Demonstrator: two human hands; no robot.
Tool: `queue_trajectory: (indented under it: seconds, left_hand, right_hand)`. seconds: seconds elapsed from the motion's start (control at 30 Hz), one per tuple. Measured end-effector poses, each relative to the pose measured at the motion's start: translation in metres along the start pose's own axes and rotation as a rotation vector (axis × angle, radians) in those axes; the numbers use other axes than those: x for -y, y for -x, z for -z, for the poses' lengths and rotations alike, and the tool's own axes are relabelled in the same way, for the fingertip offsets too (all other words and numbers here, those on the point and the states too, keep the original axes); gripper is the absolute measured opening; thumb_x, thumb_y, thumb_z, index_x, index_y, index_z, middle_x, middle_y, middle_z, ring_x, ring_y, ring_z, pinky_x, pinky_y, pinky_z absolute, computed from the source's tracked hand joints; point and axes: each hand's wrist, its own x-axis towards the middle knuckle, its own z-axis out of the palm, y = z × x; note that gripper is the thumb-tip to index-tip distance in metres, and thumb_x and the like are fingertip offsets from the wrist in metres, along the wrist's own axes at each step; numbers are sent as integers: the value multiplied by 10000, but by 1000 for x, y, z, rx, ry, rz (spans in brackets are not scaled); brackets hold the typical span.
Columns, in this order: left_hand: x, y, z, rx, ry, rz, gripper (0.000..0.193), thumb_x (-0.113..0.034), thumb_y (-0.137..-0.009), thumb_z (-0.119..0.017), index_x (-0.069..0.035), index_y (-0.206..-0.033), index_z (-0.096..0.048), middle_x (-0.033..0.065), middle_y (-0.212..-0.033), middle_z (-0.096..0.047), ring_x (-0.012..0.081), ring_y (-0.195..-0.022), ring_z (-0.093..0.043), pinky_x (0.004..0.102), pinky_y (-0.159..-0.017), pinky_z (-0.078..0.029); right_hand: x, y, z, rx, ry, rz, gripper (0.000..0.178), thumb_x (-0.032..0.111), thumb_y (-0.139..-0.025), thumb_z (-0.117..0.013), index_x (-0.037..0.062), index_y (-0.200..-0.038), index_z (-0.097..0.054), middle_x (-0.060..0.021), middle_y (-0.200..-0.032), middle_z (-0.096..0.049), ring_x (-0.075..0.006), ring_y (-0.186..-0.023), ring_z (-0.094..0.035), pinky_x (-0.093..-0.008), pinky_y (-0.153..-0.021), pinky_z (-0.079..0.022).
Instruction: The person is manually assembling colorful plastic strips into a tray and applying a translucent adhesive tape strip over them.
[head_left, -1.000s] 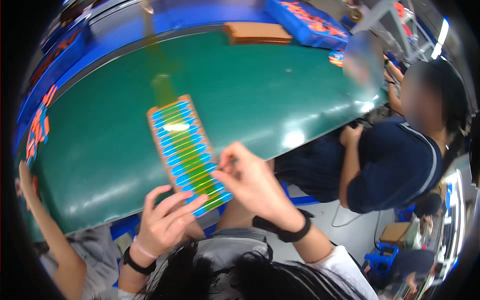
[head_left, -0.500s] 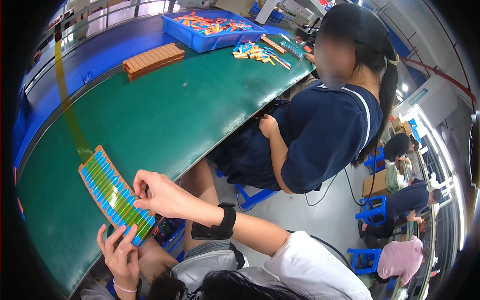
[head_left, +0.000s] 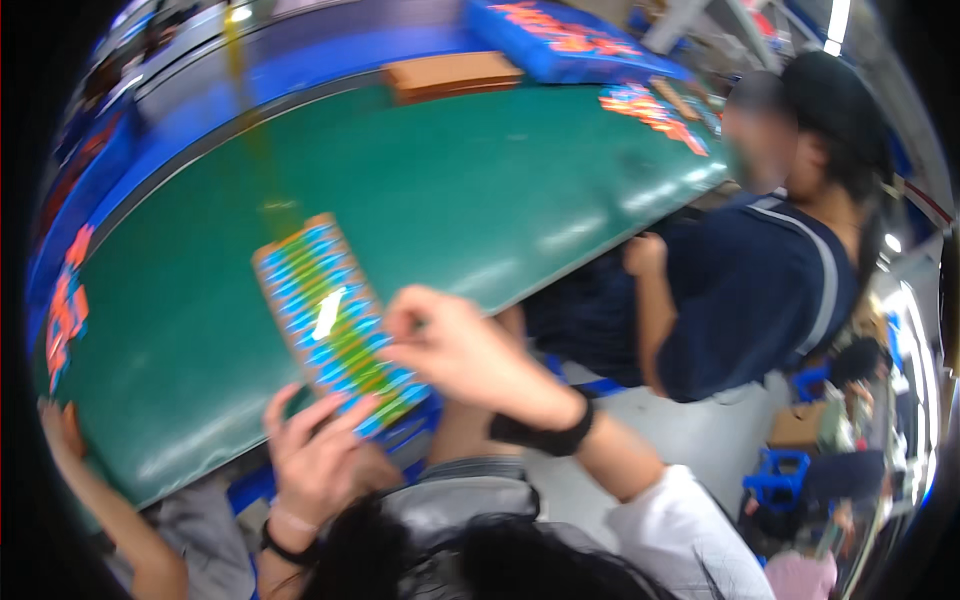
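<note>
A long tan tray [head_left: 350,262] lies at the table's near edge, its grooves filled with a row of blue pieces [head_left: 284,288]. Clear yellow tape [head_left: 345,335] runs lengthwise over them and on across the table. My left hand [head_left: 318,455] has its fingers spread, the tips touching the tray's near end. My right hand [head_left: 455,350] is at the tray's right side, thumb and fingers curled together; anything between them is too blurred to make out. Motion smears the whole picture.
A stack of tan trays [head_left: 455,75] and a blue bin [head_left: 570,50] of orange pieces stand at the back. Loose pieces [head_left: 650,110] lie near a seated person [head_left: 730,290] on the right. Another person's arm [head_left: 115,500] reaches in at left, near orange pieces [head_left: 68,310].
The view has swung left, so the scene sits further right. Another person's arm and more orange pieces now show at left. Both my hands remain at about the same places on the tray.
</note>
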Motion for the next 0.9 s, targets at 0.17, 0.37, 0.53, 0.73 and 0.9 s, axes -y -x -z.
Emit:
queue_trajectory:
  seconds: [0.17,0.37,0.53,0.73,0.9]
  left_hand:
    - [1,0,2,-26,-20,11,109,-67,-713,-571,-84,-693,-466,-2,-996,-600,179,-938,-505,451,-894,-295]
    - [3,0,8,-31,-29,-10,89,-86,-715,-575,-88,-667,-499,-30,-998,-597,155,-929,-507,426,-887,-310]
    - [7,-1,11,-12,-23,-58,81,-119,-723,-566,-94,-678,-503,-32,-990,-596,152,-925,-508,421,-871,-326]
    - [-4,-5,20,60,-144,-133,62,-100,-664,-557,-110,-666,-496,-34,-1025,-583,155,-880,-482,327,-760,-362]
    - [3,-35,46,369,-43,-144,88,-99,-655,-580,-81,-725,-528,34,-822,-571,163,-789,-494,269,-632,-388]
  right_hand:
    - [26,-4,11,173,-177,-303,174,16,-736,-581,2,-822,-430,-20,-699,-441,-71,-526,-487,-189,-446,-397]
    - [59,-3,6,118,-62,-153,176,86,-786,-533,-6,-859,-402,-78,-760,-500,-136,-599,-567,-257,-506,-432]
    - [69,-6,-5,258,172,-112,190,87,-787,-513,-13,-870,-374,-161,-812,-511,-267,-662,-590,-335,-561,-442]
    - [67,-2,-8,276,303,-43,154,33,-806,-485,-12,-890,-363,-91,-824,-491,-176,-674,-609,-266,-555,-452]
    - [65,-9,-13,277,366,-53,165,58,-805,-460,-13,-900,-346,-201,-840,-492,-336,-659,-552,-384,-575,-440]
